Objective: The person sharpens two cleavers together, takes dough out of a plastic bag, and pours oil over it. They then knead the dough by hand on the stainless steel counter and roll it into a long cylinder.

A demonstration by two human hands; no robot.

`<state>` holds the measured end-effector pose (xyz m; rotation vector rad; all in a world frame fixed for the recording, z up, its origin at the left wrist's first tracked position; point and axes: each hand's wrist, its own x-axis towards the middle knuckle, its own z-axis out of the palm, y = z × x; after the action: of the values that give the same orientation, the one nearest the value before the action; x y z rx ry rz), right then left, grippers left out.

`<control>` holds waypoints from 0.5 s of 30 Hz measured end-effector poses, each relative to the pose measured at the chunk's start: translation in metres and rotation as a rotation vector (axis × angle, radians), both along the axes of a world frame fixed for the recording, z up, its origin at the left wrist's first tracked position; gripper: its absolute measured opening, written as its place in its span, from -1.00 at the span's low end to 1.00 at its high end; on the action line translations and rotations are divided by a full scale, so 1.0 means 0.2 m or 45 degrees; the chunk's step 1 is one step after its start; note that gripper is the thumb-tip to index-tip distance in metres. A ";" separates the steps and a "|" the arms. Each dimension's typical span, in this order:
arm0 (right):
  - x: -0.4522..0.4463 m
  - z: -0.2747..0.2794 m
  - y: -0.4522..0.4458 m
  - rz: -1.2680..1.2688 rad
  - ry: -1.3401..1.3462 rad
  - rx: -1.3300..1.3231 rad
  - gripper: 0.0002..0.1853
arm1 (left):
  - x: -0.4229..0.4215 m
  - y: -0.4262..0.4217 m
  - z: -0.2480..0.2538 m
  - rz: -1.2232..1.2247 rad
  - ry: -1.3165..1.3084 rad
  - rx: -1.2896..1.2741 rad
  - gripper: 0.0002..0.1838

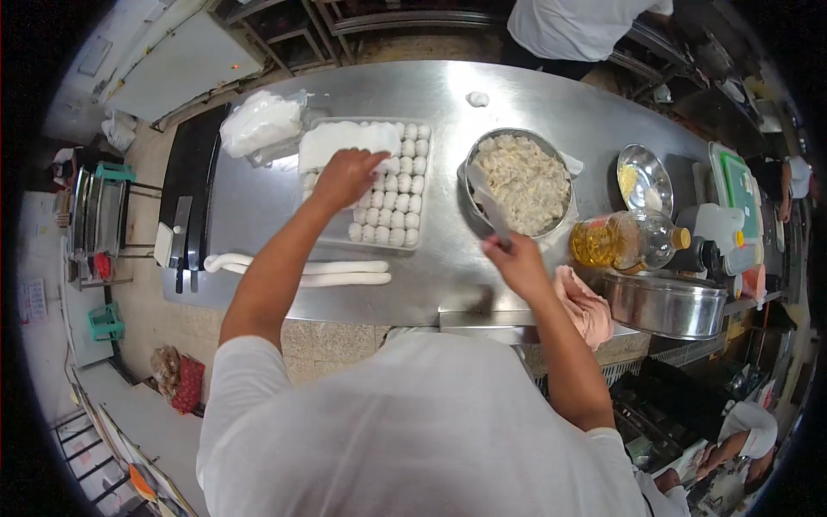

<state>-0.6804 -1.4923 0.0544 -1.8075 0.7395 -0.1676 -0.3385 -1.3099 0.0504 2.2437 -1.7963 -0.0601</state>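
Note:
My left hand (349,179) is over a clear tray (428,185) that holds several rows of small white dough balls (401,202). A white cloth (336,140) covers the tray's upper left part, and my fingers rest at its edge; whether they pinch anything is too small to tell. My right hand (517,258) grips the handle of a flat-bladed spatula (489,202). Its blade lies over the left side of a round metal bowl (470,202) full of pale chopped filling (525,181).
Two long dough ropes (345,273) lie below the tray. To the right are an oil bottle (616,241), a pink cloth (583,306), a small metal bowl (644,177) and a round metal tin (668,306). A plastic bag (263,123) sits upper left. A person (573,30) stands across the table.

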 end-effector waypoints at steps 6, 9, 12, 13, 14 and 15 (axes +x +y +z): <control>0.53 -0.09 0.19 0.261 0.253 -0.204 -0.71 | -0.30 0.43 0.08 0.163 -0.237 -0.297 -0.74; 0.66 -0.14 0.26 0.183 0.142 -0.412 -0.75 | -0.40 0.60 0.29 0.249 -0.358 -0.511 -0.79; 0.70 -0.21 0.24 0.292 0.116 -0.553 -0.77 | -0.45 0.75 0.42 0.365 -0.395 -0.640 -0.70; 0.70 -0.23 0.24 0.299 0.121 -0.555 -0.77 | -0.44 0.79 0.45 0.367 -0.403 -0.674 -0.69; 0.71 -0.24 0.23 0.322 0.166 -0.603 -0.77 | -0.44 0.82 0.47 0.370 -0.417 -0.708 -0.68; 0.73 -0.25 0.22 0.344 0.207 -0.651 -0.76 | -0.45 0.82 0.48 0.377 -0.423 -0.710 -0.68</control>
<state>-0.5338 -1.4473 0.0046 -2.4116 0.5876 -0.0298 -0.4282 -1.1465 0.1466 2.1417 -1.3573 0.8072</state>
